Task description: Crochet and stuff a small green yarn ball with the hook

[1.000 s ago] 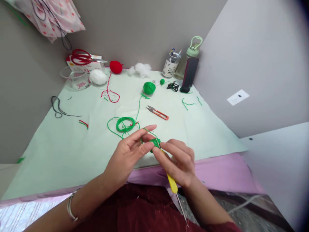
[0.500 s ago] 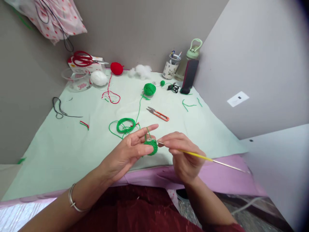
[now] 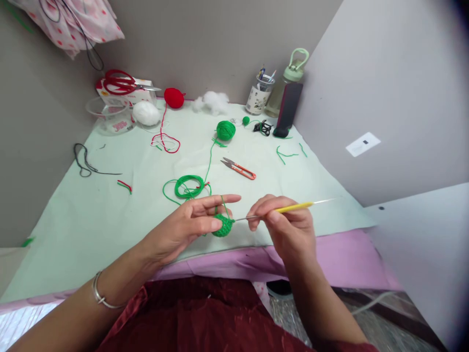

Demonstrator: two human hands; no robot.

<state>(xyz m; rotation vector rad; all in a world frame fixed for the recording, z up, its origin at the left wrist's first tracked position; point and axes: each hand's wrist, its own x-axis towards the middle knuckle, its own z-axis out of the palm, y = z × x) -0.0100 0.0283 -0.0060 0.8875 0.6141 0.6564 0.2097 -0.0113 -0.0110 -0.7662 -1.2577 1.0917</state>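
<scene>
Pinched between the thumb and fingers of my left hand (image 3: 194, 217) is a small green crochet piece (image 3: 223, 226). Green yarn runs over its outstretched index finger down to the piece. My right hand (image 3: 287, 222) grips a crochet hook (image 3: 295, 208) with a yellow handle, its metal tip pointing left and touching the right edge of the crochet piece. Behind my left hand lies a loose coil of green yarn (image 3: 188, 187), from which a strand leads back to a green yarn ball (image 3: 225, 130).
Orange thread snips (image 3: 240, 168) lie beyond my hands. Farther back are a red yarn ball (image 3: 174, 98), a white yarn ball (image 3: 146, 113), red scissors (image 3: 120, 83) on a box, white stuffing (image 3: 215, 102), a pen cup (image 3: 259, 98) and a bottle (image 3: 278, 93). Yarn scraps (image 3: 286, 154) lie at right.
The hook's back end has swung up, and its tip has moved from over the crochet piece to its right edge. The left hand has turned the piece slightly and shifted left.
</scene>
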